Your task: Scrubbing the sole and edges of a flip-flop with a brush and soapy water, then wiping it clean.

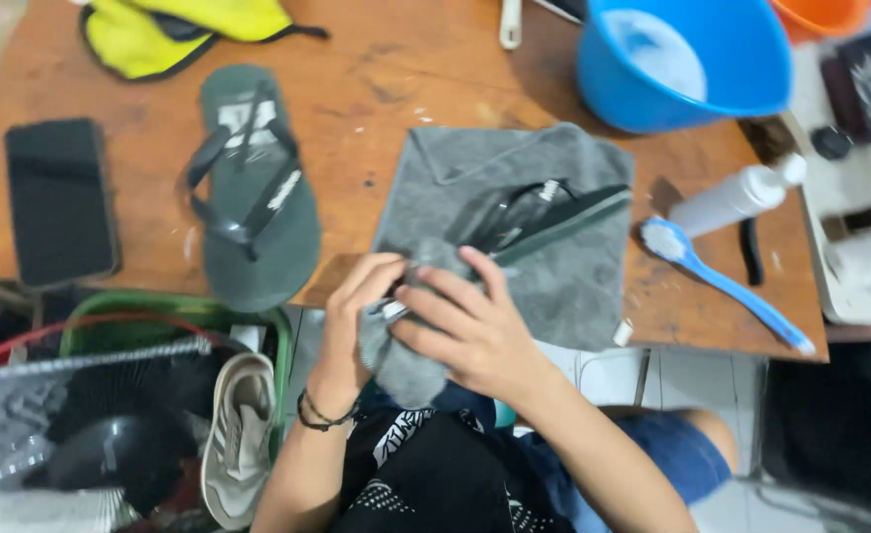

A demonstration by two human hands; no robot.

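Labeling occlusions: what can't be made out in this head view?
- Flip-flop heel end: wrapped in the grey towel under left hand and right hand.
- Orange basin: cut off by the top edge.
- Items at the right edge: blurred.
- Green basket contents: partly hidden by mesh.

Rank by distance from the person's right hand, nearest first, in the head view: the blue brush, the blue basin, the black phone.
From the right hand:
1. Blue brush, to its right on the table.
2. Blue basin, up at the table's far right.
3. Black phone, far off at the left edge.
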